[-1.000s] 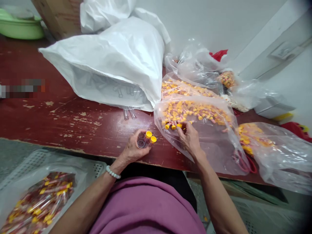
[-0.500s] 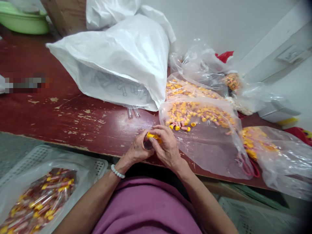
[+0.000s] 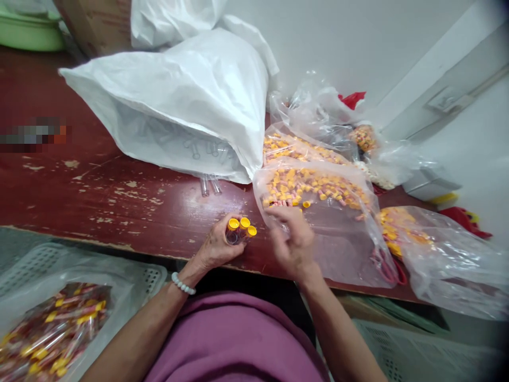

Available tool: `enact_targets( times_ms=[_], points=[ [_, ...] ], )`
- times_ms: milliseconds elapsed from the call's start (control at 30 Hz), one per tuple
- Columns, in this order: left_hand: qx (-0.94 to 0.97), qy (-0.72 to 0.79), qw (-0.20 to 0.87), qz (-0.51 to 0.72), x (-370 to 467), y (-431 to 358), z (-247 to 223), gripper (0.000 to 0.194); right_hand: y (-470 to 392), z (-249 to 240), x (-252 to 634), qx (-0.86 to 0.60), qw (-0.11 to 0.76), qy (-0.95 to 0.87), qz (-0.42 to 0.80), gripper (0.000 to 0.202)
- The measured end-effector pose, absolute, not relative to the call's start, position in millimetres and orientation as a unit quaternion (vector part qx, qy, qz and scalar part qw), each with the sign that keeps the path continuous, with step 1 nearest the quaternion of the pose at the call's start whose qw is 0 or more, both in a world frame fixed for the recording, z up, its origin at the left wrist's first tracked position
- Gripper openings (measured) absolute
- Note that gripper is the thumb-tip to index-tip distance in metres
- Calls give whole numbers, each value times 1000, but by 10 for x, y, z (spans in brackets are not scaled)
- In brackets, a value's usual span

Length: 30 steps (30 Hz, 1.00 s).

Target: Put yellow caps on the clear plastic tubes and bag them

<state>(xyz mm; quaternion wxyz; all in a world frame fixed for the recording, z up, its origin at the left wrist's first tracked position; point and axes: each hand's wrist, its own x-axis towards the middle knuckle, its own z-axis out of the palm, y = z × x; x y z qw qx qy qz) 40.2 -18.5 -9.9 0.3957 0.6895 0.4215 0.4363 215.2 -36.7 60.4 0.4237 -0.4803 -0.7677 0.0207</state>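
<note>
Upright in my left hand point(image 3: 218, 241) is a small bunch of clear plastic tubes point(image 3: 234, 237), its fingers wrapped round them. Three yellow caps point(image 3: 244, 223) show at their tops, and one clear round rim is visible just below the caps. My right hand point(image 3: 294, 239), blurred by motion, is over the near left edge of an open plastic bag point(image 3: 338, 254). Its thumb and fingers are apart, and I see nothing between them. Just beyond its fingertips lie yellow-capped pieces with red-and-white printed stems point(image 3: 286, 185). Two loose clear tubes point(image 3: 210, 185) rest on the red table.
A white sack point(image 3: 191, 79) of clear tubes lies open on the worn red table point(image 3: 99, 196). Further bags of yellow pieces point(image 3: 397, 228) are at the right. Below left, a lined crate point(image 3: 147, 276) holds capped tubes. A green basin point(image 3: 32, 32) stands far left.
My right hand has left the tubes and moved right to the bag's edge. Three caps now show uncovered on the tubes in my left hand. The whole view has shifted slightly.
</note>
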Motion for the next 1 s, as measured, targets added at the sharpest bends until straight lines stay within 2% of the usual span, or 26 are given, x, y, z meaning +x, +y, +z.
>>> enact_targets(
  times_ms=[67, 167, 233, 367, 533, 633, 767, 933, 1000],
  points=[
    [676, 435, 405, 435, 412, -193, -109, 40, -197, 485, 2530, -575, 419, -701, -36, 22],
    [665, 443, 414, 436, 421, -195, -129, 40, 58, 156, 3055, -650, 293, -698, -63, 19],
    [661, 444, 417, 438, 422, -193, -138, 39, 140, -54, 3248, -659, 261, -704, -48, 19],
    [655, 441, 427, 441, 422, -188, -150, 43, 26, -103, 3162, -647, 322, -691, 3, 22],
    [653, 436, 441, 435, 425, -188, -119, 43, -358, 440, 2571, -543, 417, -725, 71, 20],
    [667, 427, 433, 430, 417, -187, -86, 40, -505, 637, 2249, -455, 380, -799, 104, 26],
    [685, 412, 416, 433, 407, -184, -77, 35, -534, 644, 2063, -402, 306, -855, 118, 34],
    [683, 408, 420, 436, 405, -186, -69, 40, -528, 649, 2075, -424, 334, -838, 78, 46],
    [685, 411, 419, 432, 398, -186, -58, 40, -565, 630, 2045, -431, 320, -842, 61, 49]
  ],
)
